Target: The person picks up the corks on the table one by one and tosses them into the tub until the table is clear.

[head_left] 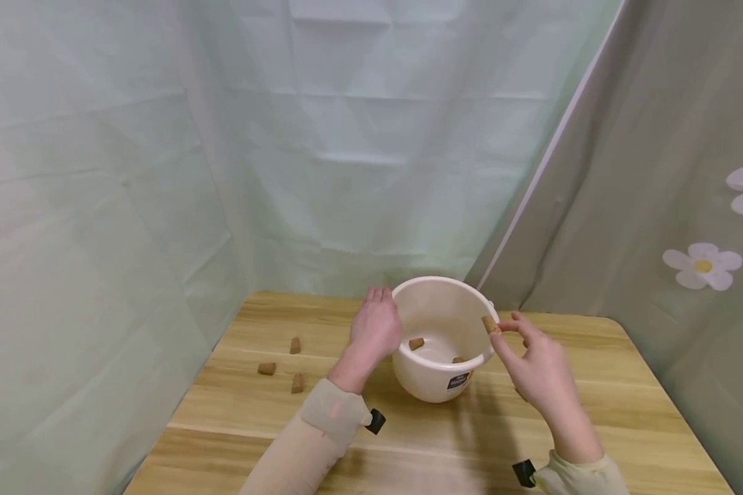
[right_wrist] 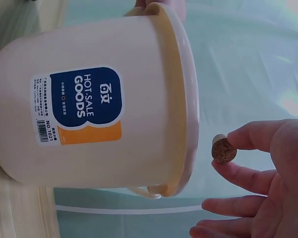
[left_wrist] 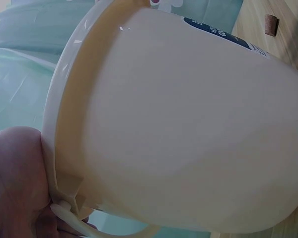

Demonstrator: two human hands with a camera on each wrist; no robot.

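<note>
Head view, lower centre: left hand (head_left: pixel 376 324) grips bucket (head_left: pixel 424 386) by its rim; right hand (head_left: pixel 541 368) pinches cork (head_left: pixel 490 324) just above rim, right side. Two loose corks (head_left: pixel 416 344) inside. Right-wrist view, left: label (right_wrist: pixel 87 105) reads "HOT-SALE GOODS", "NO.1021".

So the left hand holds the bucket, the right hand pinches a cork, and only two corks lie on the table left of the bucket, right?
No: the head view shows three corks on the table left of the bucket, not two. The left hand holds it, and the right hand pinches a cork.
</note>
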